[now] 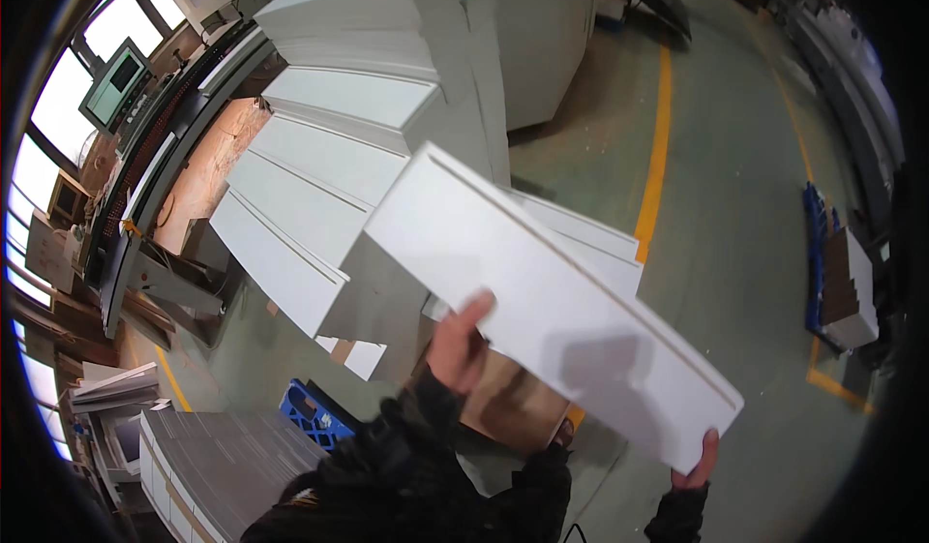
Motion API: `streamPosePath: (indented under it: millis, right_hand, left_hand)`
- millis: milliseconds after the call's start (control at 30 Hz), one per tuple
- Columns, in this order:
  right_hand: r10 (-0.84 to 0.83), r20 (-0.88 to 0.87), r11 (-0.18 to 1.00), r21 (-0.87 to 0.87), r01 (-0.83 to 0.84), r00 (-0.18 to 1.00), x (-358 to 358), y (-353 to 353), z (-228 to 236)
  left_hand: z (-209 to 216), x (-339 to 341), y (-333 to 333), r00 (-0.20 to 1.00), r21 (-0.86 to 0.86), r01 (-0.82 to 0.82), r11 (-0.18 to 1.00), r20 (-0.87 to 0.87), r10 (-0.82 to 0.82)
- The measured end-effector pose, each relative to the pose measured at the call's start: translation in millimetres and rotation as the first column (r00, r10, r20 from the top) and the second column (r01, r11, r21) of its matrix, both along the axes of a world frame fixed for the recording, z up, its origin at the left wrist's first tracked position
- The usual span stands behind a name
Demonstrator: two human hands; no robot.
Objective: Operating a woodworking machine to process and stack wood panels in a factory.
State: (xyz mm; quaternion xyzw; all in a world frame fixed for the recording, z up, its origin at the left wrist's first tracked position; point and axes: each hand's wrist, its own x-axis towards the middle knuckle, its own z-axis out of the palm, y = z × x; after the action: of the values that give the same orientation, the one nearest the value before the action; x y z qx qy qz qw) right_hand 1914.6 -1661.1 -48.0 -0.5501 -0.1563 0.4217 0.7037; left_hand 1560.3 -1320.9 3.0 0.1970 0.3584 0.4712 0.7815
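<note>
A long white panel [542, 301] with a groove along one long edge is held slantwise in front of me. My left hand [461, 345] grips its near long edge, thumb on the white face and fingers hidden below. At the panel's lower right corner, my right hand [696, 460] is closed on the short end. Past the panel's upper left end rises a tall stack of white panels [358, 20], with stepped lower stacks of grooved panels [290, 204] in front of it. A brown cardboard surface [513, 403] shows under the held panel.
More white panels [619, 243] stick out behind the held one. Bundled panels [218, 466] and a blue plastic pallet [314, 414] lie at lower left. A machine bed with a monitor [116, 86] runs along the left. Yellow lines [653, 185] mark the green floor; another loaded blue pallet [816, 262] stands right.
</note>
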Motion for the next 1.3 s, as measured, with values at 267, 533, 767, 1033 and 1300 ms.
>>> streamPosePath:
  millis: [267, 533, 767, 1033, 1300]
  right_hand:
    - [0.236, -0.134, 0.957, 0.203, -0.207, 0.962, -172, 355, 161]
    - [0.35, -0.084, 0.937, 0.049, -0.347, 0.933, -320, 588, 163]
    - [0.32, -0.068, 0.94, -0.103, -0.325, 0.945, -417, 719, 165]
    - [0.378, 0.08, 0.906, -0.238, -0.35, 0.922, -391, 785, 118]
    - [0.19, 0.118, 0.941, -0.306, -0.147, 0.975, -260, 620, -23]
  left_hand:
    - [130, -194, 258, 0.959, 0.265, -0.048, 0.963, -0.259, 0.119]
    - [86, -337, 464, 0.919, 0.177, -0.19, 0.966, -0.313, 0.238]
    - [68, -361, 533, 0.768, 0.386, 0.025, 0.922, -0.598, 0.229]
    - [7, -355, 611, 0.789, 0.381, 0.035, 0.924, -0.578, 0.208]
    - [130, -394, 457, 0.708, 0.504, 0.269, 0.821, -0.682, 0.186]
